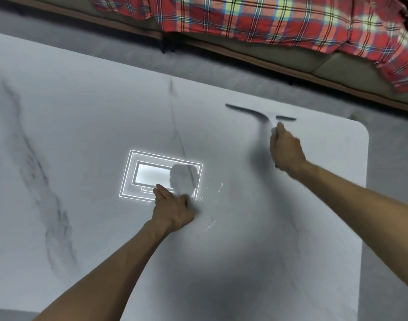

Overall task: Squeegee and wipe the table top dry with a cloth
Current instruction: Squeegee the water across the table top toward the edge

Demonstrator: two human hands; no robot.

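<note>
Head view: one squeegee (pixel 247 110) on one white marble table (pixel 82 135), with two bare hands out over it.
Right hand (pixel 285 149), its arm stretched forward, has its fingers wrapped round the squeegee's handle. The blurred dark blade lies on the table top near the far right corner. Left hand (pixel 173 205) rests flat nearer the middle, fingers straight and together, holding nothing, at the edge of one bright lamp reflection (pixel 149 174). A few wet streaks (pixel 219 187) glint just to its right. One plaid blanket (pixel 268 19) lies over a sofa (pixel 360 68) beyond.
</note>
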